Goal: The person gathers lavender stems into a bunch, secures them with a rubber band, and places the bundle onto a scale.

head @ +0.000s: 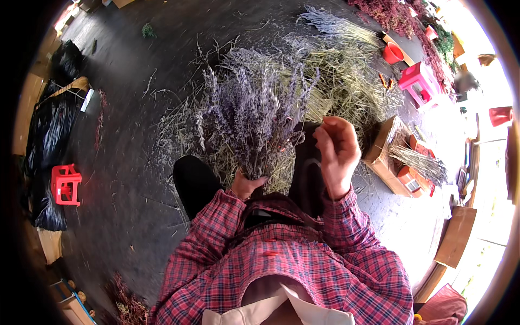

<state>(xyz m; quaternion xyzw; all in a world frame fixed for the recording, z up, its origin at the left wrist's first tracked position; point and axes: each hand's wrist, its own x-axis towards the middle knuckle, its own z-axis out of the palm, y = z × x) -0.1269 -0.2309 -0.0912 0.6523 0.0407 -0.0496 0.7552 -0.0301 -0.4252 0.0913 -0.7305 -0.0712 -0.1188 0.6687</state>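
Observation:
A bunch of dried lavender (260,109) stands upright before me, purple heads up. My left hand (245,185) is closed around its stems near my lap. To the right of the bunch, my right hand (336,148) is raised with bent fingers, thumb and fingertips close together; whether something thin is between them cannot be told. Behind the bunch lies a heap of loose dried stems (345,77) on the dark floor, with a further lavender bundle (341,26) at its far edge.
An open cardboard box (386,156) with a dried bundle (420,164) on it stands at right. Beyond are a pink stool (420,83), a red bucket (392,53) and orange-handled pliers or cutters (386,82). A red stool (66,185) and black plastic bags (50,130) are at left.

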